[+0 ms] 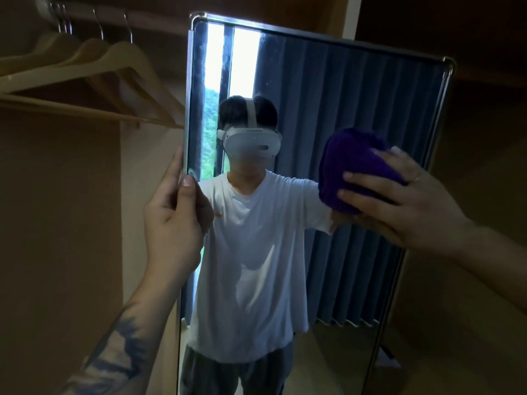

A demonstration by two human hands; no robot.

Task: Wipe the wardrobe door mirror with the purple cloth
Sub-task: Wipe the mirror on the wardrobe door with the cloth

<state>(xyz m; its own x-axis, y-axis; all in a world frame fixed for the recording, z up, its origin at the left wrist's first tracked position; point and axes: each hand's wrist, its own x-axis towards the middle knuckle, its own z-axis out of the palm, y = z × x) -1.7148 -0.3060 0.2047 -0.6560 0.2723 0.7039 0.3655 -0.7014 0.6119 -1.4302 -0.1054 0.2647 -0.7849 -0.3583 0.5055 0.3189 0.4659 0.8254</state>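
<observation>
Right hand (399, 201) pressing bunched purple cloth (356, 169) flat against the mirror (328, 95), near its right edge at mid height. Fingers spread and fairly straight over the wad; a ring shows on one. Grip here is a palm press more than a clutch.

Left hand (174, 212) pinches the mirror's left frame edge, thumb on the glass side, fingers behind. Steadying the door.

Wooden hangers (94, 81) on a rail up and left of the left grip, inside the wardrobe.

Risks, as judged:
- Cloth is wadded, so small contact patch; streaks or missed bands likely.
- Loose press could let the cloth slip out and drop.
- Left thumb likely leaves a smudge.
- If the left grip slackens, the door may swing under pressure.
</observation>
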